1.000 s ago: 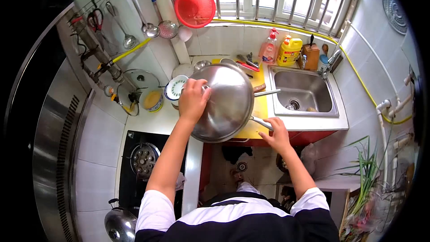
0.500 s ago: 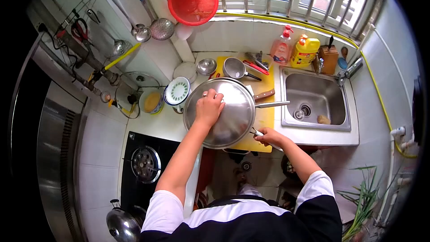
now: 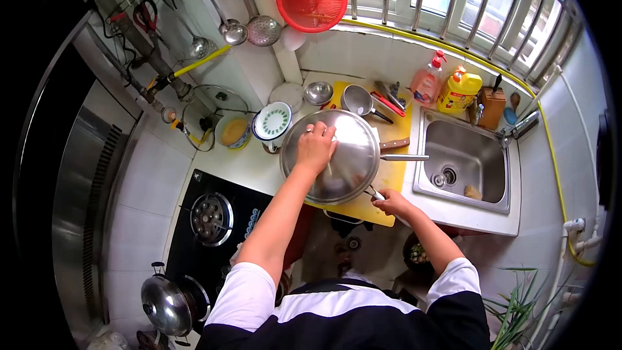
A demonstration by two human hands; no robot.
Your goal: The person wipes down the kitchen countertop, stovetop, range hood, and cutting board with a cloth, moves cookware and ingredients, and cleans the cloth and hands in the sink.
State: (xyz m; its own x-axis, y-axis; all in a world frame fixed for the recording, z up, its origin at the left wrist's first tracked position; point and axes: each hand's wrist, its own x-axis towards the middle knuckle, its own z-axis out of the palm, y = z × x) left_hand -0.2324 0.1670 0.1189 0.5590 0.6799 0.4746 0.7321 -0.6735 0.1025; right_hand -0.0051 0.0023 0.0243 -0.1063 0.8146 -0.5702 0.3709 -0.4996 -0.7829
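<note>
A large round steel lid (image 3: 350,165) lies over a pan, whose body is mostly hidden, at the left part of the yellow cutting board (image 3: 363,209). My left hand (image 3: 315,150) is on top, its fingers closed round the lid's knob, which is largely covered. At the lower right edge, my right hand (image 3: 392,203) grips the pale pan handle (image 3: 378,196), joined by a forked metal piece. Another metal handle (image 3: 405,157) sticks out to the right; what it belongs to is hidden. Beside it, a brown knife handle (image 3: 394,144) pokes out.
A small saucepan (image 3: 357,100) and steel bowl (image 3: 318,93) stand behind. To the left are a green-patterned dish (image 3: 272,121) and a bowl of yellowish food (image 3: 233,131). The sink (image 3: 466,155) is right; the black gas stove (image 3: 210,220) and a lidded wok (image 3: 166,304) are left.
The camera view has turned, so the whole kitchen appears shifted to the right and slightly tilted. Both hands keep their holds on the lid's knob and the pan handle.
</note>
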